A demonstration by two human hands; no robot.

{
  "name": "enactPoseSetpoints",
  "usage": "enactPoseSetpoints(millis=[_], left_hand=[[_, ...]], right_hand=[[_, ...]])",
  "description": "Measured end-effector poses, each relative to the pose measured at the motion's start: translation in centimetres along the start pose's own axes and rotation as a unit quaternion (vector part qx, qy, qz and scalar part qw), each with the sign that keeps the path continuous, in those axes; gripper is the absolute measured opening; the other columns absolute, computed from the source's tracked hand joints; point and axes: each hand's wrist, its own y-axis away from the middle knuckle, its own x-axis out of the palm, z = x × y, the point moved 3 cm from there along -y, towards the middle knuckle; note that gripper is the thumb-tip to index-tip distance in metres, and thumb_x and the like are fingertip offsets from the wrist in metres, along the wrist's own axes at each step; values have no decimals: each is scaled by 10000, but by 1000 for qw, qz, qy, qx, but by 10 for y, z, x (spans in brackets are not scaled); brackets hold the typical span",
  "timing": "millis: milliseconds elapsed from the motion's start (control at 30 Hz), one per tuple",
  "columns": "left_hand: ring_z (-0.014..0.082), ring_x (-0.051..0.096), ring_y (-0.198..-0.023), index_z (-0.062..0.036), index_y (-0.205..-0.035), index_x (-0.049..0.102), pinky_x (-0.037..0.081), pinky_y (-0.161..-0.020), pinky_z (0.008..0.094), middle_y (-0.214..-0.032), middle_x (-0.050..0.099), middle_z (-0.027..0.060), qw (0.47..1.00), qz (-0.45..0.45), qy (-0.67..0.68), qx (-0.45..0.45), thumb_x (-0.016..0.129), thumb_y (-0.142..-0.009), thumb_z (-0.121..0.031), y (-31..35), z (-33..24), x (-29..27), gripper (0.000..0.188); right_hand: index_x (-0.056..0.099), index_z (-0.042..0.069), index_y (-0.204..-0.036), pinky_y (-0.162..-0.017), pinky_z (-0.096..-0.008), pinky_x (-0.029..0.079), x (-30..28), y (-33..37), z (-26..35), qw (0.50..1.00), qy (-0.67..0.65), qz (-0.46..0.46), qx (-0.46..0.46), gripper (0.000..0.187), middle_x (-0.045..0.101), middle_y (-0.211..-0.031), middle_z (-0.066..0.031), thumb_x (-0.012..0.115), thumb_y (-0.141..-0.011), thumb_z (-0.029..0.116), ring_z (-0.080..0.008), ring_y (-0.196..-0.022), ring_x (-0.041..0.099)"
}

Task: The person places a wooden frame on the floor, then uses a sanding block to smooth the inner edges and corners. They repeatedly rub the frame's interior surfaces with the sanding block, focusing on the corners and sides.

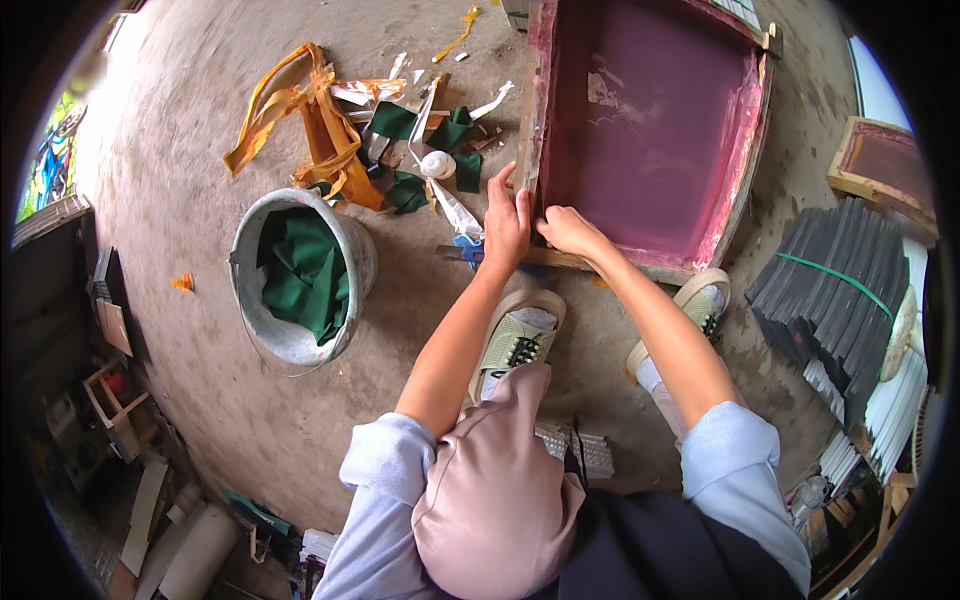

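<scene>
Mottled concrete (200, 380) underlies hands (507, 226) (573, 232) touching rectangular wooden frame (532, 110).

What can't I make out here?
Anything inside the bare right hand: head view, hidden by its own curled grip.
Far end of the rectangular purple-mesh wooden frame: head view, cut off by the upper edge.
Bottom of the round grey bucket: head view, covered by dark green cloth.
Blue shape at far left: head view, too small and blurred.

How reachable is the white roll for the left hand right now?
Probably yes: the left hand is at the left edge of the framed screen, and the white roll lies close by, uncovered, with low loose scraps around it.
</scene>
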Motion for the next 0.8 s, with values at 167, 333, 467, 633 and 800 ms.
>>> enactPoseSetpoints(millis=[167,333,467,633,800], left_hand=[[364,557,-900,-23,-1318,370,452,-771,431,-1112,498,212,1000,3,9,-9,442,-947,-187,-1,8,-7,412],[353,552,-872,-16,-1316,370,453,-780,425,-1127,491,211,998,29,46,-41,435,-954,-192,0,8,0,408],[350,545,-899,-12,-1312,375,451,-786,422,-1130,487,210,999,21,38,-27,427,-956,-187,0,10,0,400],[353,536,-929,-5,-1306,380,447,-788,424,-1123,483,216,999,22,38,-30,429,-953,-177,0,11,1,396],[363,534,-927,-3,-1301,381,442,-794,433,-1084,494,223,999,7,26,-20,430,-951,-187,-1,12,-4,399]], right_hand=[[591,-52,-864,-712,-504,497,5,14,21,974,-27,-223,13,329,621,-778,-290,577,-804,271,-449,-774,621],[489,-39,-940,-604,-507,482,7,15,15,942,-63,-326,-54,276,597,-723,-288,613,-785,153,-464,-722,599],[483,-43,-934,-573,-497,467,8,13,17,919,-104,-373,-79,263,579,-698,-294,622,-775,114,-457,-707,595],[506,-48,-934,-564,-483,466,8,8,12,914,-154,-371,-51,269,575,-685,-291,639,-755,103,-449,-705,598],[578,-52,-964,-690,-488,514,-12,15,23,968,-17,-250,-13,327,622,-745,-283,607,-770,210,-433,-781,630]])
